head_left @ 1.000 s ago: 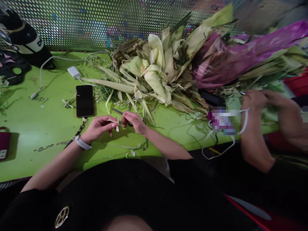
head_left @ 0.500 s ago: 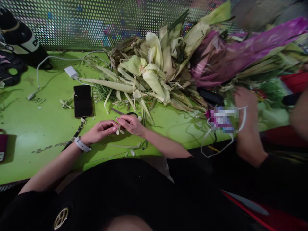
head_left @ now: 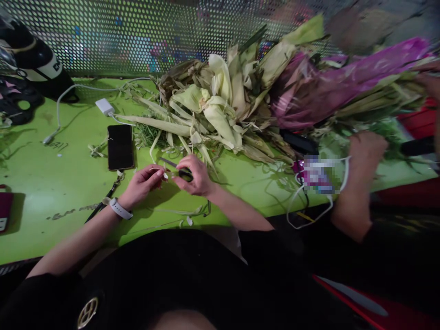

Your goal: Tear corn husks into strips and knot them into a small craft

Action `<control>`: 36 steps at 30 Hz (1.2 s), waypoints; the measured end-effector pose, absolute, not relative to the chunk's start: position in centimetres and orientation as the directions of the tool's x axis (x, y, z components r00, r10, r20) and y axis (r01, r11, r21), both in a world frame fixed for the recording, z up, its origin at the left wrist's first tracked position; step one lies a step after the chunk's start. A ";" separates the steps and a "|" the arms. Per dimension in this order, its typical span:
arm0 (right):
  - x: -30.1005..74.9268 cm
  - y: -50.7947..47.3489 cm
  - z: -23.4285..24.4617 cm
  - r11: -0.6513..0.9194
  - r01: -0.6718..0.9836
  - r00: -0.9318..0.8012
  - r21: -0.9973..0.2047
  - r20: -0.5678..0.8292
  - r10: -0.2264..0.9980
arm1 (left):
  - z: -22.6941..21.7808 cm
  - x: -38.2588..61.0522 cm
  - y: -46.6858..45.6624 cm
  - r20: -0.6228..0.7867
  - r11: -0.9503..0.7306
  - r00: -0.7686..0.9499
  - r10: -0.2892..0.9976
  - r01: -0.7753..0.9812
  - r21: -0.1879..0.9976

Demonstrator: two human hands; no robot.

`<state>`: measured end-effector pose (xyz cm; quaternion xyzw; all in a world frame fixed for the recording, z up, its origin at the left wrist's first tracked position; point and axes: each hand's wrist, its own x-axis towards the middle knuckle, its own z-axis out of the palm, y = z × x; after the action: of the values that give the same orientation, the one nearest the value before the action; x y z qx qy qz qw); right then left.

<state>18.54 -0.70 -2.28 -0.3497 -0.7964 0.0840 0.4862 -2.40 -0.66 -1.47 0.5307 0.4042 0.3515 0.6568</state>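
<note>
My left hand (head_left: 141, 184), with a white watch on the wrist, pinches a thin pale strip of corn husk (head_left: 161, 172) above the green table (head_left: 51, 183). My right hand (head_left: 194, 176) is closed round the black handles of a pair of scissors (head_left: 177, 167), whose blades point left toward the strip. Both hands meet just in front of a big heap of corn husks (head_left: 213, 105).
A black phone (head_left: 120, 147) lies left of my hands, with a white charger (head_left: 105, 107) and cable behind it. A black bottle (head_left: 34, 59) stands at the back left. A perforated metal screen (head_left: 137, 32) backs the table. Another person's hand (head_left: 364, 151) works at the right near purple plastic (head_left: 343, 87).
My right hand let go of the husk strip and picked up the scissors that lay on the table. The other person's hands shifted about at the right.
</note>
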 end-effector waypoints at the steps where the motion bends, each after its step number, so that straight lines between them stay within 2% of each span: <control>1: 18.4 -0.8 -2.4 0.780 0.497 -0.335 -0.379 0.746 0.576 | -1.5 -2.4 -0.6 -0.150 0.184 0.421 0.894 -0.039 0.982; 4: 17.9 -0.9 -3.0 0.800 0.555 -0.432 -0.228 0.743 0.512 | -1.7 -2.4 -0.6 -0.116 0.137 0.417 0.901 -0.020 0.990; 7: 17.6 -1.0 -3.2 0.779 0.590 -0.443 -0.212 0.722 0.532 | -1.7 -2.3 -0.7 -0.088 0.073 0.448 0.890 0.051 0.996; 10: 17.4 -1.1 -2.9 0.745 0.592 -0.426 -0.307 0.665 0.613 | -1.6 -2.3 -0.7 -0.055 0.010 0.478 0.877 0.097 0.995; 15: 17.2 -1.5 -2.2 0.608 0.477 -0.283 -0.635 0.544 0.790 | -1.4 -2.5 -0.7 0.002 -0.094 0.524 0.852 0.150 0.984; 18: 17.0 -1.7 -2.0 0.515 0.381 -0.225 -0.768 0.463 0.857 | -1.1 -2.7 -0.9 0.040 -0.147 0.535 0.844 0.158 0.977; 22: 16.9 -1.8 -1.8 0.513 0.301 -0.218 -0.804 0.466 0.858 | -0.9 -2.8 -1.1 0.037 -0.143 0.522 0.852 0.164 0.976; 26: 16.8 -1.9 -1.8 0.506 0.213 -0.211 -0.836 0.467 0.859 | -1.2 -2.8 -0.9 0.101 -0.205 0.490 0.866 0.164 0.965; 31: 17.4 -1.6 -2.2 0.303 0.131 -0.198 -0.944 0.274 0.941 | -1.6 -2.9 -0.6 0.076 -0.148 0.477 0.876 0.116 0.982; 33: 17.6 -1.3 -2.3 0.260 0.103 -0.193 -0.960 0.237 0.952 | -1.7 -2.9 -0.6 0.059 -0.131 0.462 0.885 0.124 0.984; 36: 17.8 -0.9 -2.5 0.409 0.168 -0.259 -0.897 0.360 0.896 | -1.8 -2.9 -0.7 0.074 -0.160 0.473 0.878 0.144 0.977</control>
<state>17.79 -0.90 -2.50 -0.3835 -0.6937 0.3851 0.4726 -2.91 -0.67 -1.76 0.6774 0.3770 0.3482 0.5270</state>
